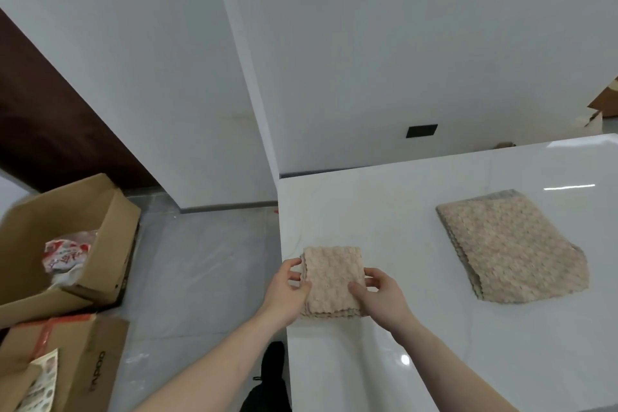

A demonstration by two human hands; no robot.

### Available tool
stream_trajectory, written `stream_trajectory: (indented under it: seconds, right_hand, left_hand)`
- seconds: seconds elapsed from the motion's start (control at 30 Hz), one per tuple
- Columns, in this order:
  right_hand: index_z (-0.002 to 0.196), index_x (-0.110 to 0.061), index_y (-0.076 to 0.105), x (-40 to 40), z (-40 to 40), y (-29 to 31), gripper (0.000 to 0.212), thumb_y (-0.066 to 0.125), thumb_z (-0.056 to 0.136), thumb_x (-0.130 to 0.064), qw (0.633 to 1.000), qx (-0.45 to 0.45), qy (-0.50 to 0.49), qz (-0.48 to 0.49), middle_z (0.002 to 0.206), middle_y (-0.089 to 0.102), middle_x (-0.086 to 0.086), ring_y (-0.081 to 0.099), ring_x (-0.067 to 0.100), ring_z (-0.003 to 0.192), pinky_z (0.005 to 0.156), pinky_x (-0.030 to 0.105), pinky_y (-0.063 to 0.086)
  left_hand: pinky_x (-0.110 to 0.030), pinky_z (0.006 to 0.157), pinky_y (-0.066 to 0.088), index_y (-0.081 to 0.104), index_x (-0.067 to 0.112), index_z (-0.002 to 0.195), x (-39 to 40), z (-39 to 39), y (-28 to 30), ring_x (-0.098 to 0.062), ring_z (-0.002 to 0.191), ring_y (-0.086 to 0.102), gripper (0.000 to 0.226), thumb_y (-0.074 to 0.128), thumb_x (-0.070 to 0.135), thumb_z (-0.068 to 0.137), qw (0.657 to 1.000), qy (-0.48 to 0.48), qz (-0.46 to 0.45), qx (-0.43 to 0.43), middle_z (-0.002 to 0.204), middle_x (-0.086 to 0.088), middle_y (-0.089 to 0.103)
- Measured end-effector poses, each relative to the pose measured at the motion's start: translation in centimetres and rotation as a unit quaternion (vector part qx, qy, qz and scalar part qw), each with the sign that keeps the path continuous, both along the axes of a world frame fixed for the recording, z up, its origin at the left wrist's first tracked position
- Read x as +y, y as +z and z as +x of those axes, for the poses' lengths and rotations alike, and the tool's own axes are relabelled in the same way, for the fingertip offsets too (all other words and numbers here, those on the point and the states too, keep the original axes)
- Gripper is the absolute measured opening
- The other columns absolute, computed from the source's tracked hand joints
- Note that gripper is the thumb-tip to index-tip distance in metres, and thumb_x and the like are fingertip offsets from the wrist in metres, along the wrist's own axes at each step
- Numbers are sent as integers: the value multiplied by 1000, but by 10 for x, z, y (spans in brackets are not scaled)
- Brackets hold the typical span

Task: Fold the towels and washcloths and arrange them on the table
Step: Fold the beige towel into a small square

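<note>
Two hands were on the small folded washcloth at the near left corner of the white worktop. Left hand pinched its left edge, thumb on top, fingers curled at the side. Right hand gripped the right edge the same way. Cloth sat between them, flat on the worktop. Larger folded towel lay well apart to the right, untouched. Cardboard boxes stood on the floor, left.
</note>
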State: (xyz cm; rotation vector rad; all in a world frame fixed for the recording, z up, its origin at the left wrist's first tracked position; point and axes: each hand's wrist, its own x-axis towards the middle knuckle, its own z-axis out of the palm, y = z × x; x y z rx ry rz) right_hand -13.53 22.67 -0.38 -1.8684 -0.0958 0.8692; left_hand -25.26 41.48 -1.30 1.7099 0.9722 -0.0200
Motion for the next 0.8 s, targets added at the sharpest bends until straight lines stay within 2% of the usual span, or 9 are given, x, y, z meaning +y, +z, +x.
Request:
stream_trajectory:
  seconds: [0.17, 0.33, 0.43, 0.53, 0.63, 0.73, 0.8]
  right_hand:
    - [122, -28, 65, 47, 20, 3, 35, 63, 88, -19, 1000, -5, -4, -18, 110, 69, -8, 71, 8, 91, 63, 17, 55]
    - [131, -21, 63, 104, 48, -14, 42, 62, 89, -20, 998, -23, -34, -55, 111, 66, -11, 67, 6, 96, 66, 15, 50]
    - [135, -22, 58, 140, 71, -25, 45, 63, 90, -20, 996, -31, -46, -70, 110, 65, -10, 66, 5, 93, 63, 17, 52]
    - [140, -26, 52, 174, 94, -36, 49, 62, 92, -20, 994, -43, -50, -84, 109, 63, -10, 65, 3, 89, 62, 19, 53]
    - [146, -27, 46, 204, 116, -49, 55, 60, 93, -20, 992, -59, -39, -104, 111, 61, -8, 65, 5, 90, 65, 22, 54]
    - [151, -25, 40, 228, 133, -62, 59, 58, 95, -19, 989, -74, -23, -127, 123, 62, -3, 68, 16, 97, 71, 29, 57]
    - [153, -24, 39, 240, 142, -71, 57, 54, 97, -18, 985, -94, -14, -141, 131, 64, 1, 67, 21, 104, 80, 35, 59]
  left_hand:
    - [-26, 63, 55, 47, 33, 138, 52, 34, -8, -17, 94, 67, 51, 65, 19, 92, 999, -36, 2, 11, 115, 1, 61]
    - [-27, 63, 53, 47, 38, 131, 105, 84, -23, -15, 92, 67, 48, 64, 19, 90, 997, -69, -2, 18, 109, 8, 62]
    - [-25, 61, 51, 44, 39, 128, 140, 109, -35, -15, 91, 67, 44, 63, 23, 91, 997, -79, -6, 22, 108, 8, 62]
    - [-20, 58, 49, 42, 37, 132, 171, 131, -52, -13, 91, 67, 45, 61, 25, 93, 995, -93, 8, 32, 111, 6, 63]
    - [-20, 60, 49, 38, 33, 138, 196, 153, -66, -16, 94, 67, 49, 58, 21, 95, 995, -91, 10, 38, 114, 4, 62]
    - [-24, 67, 52, 33, 32, 143, 209, 168, -75, -16, 99, 64, 54, 57, 21, 95, 997, -70, 9, 41, 119, 4, 58]
    - [-30, 75, 57, 31, 33, 145, 215, 176, -83, -14, 101, 63, 57, 58, 21, 96, 997, -66, 4, 42, 122, 5, 57]
